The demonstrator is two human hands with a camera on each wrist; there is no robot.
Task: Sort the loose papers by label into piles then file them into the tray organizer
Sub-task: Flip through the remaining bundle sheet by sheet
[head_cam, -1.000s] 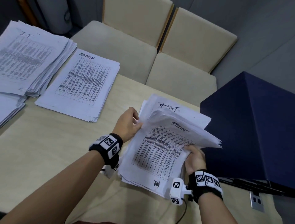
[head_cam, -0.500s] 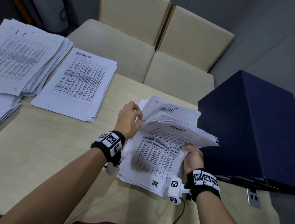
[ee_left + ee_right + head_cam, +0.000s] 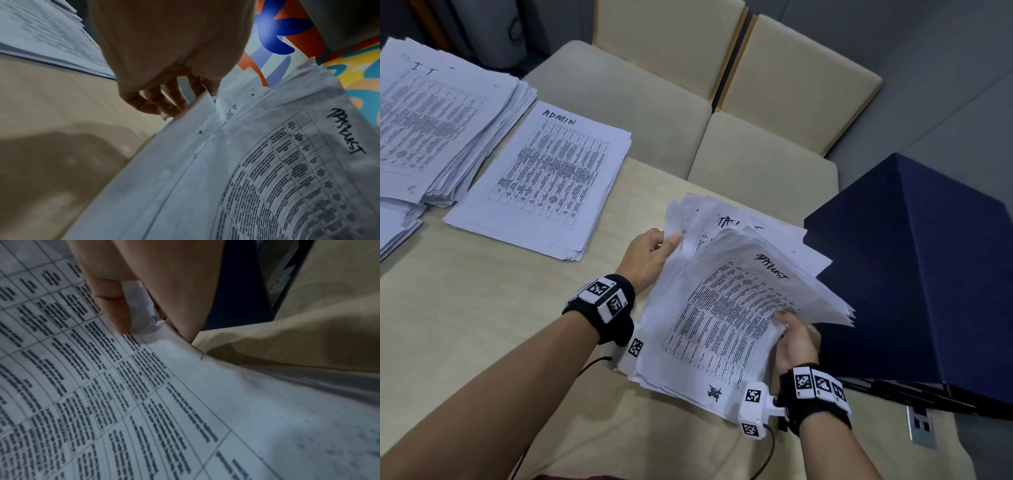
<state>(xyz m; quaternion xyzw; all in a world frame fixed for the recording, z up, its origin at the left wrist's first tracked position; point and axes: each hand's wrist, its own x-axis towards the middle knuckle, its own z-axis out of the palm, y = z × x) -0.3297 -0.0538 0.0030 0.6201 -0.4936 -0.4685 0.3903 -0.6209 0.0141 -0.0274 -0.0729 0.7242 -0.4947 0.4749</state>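
A loose stack of printed papers (image 3: 726,308), hand-labelled at the top in black marker, lies on the tan table in front of me, lifted and fanned on its right side. My left hand (image 3: 650,253) holds the stack's far left edge, fingers curled under the sheets (image 3: 160,100). My right hand (image 3: 796,337) pinches the right edge of the upper sheets, thumb on top (image 3: 113,308). The dark blue tray organizer (image 3: 914,274) stands just right of the stack. An ADMIN pile (image 3: 544,178) and an IT pile (image 3: 438,120) lie at the far left.
Another paper pile (image 3: 393,229) shows at the left edge. Two beige chairs (image 3: 688,113) stand behind the table. A socket plate (image 3: 921,426) sits in the table near the organizer's front. A cable (image 3: 767,455) trails from my right wrist.
The upper sheets have been raised and fanned further, showing more labelled sheets beneath. My left hand has shifted slightly along the stack's left edge. The right hand keeps its pinch.
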